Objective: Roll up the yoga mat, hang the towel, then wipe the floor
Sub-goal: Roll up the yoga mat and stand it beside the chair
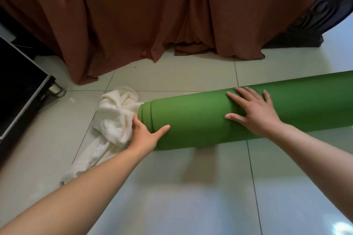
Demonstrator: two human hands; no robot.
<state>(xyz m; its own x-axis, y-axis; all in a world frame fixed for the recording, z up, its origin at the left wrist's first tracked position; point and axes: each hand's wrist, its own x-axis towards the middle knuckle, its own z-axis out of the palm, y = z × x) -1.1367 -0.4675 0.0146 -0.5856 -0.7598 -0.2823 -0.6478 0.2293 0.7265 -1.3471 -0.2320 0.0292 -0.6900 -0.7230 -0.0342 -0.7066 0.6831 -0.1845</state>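
Note:
A green yoga mat [200, 118] lies rolled into a thick tube across the pale tiled floor [172, 196], running off the right edge of the view. My left hand [145, 135] cups the roll's left end, thumb on the near side and fingers against the end face. My right hand [254, 110] rests flat on top of the roll with its fingers spread. A crumpled white towel [112, 120] lies on the floor just left of the roll's end, touching my left hand.
Brown curtains [152, 15] hang to the floor behind the mat. A black cabinet [17, 86] with a small wheel stands at the left. A dark carved furniture piece [315, 17] sits at the back right. Glossy tiles stretch in front of me.

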